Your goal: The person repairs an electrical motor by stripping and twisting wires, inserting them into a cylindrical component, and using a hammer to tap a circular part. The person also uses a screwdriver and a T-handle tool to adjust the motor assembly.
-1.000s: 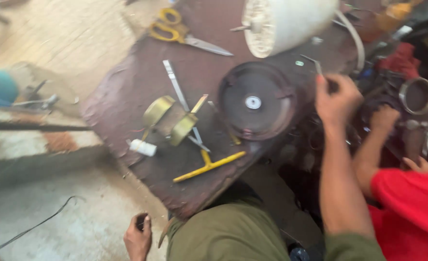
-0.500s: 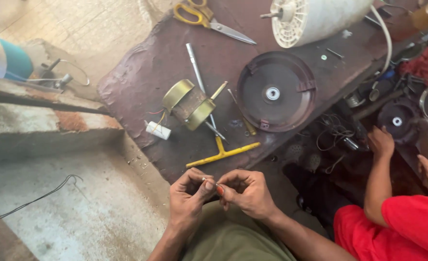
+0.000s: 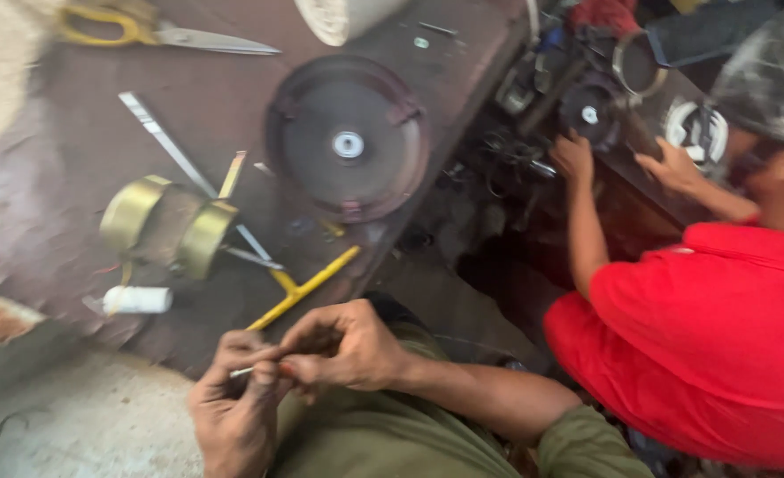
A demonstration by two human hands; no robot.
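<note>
Low over my lap, just off the near edge of the dark workbench, I have both hands brought together on a thin pale sliver, maybe wire or a small pin; blur keeps me from telling which. My left hand pinches it at the fingertips, and my right hand is curled tight, gripping its other end. I judge it light, slender and easy to bend or drop, so I would hold it close to the ends with fingertips only. A yellow T-shaped tool lies nearby on the bench.
</note>
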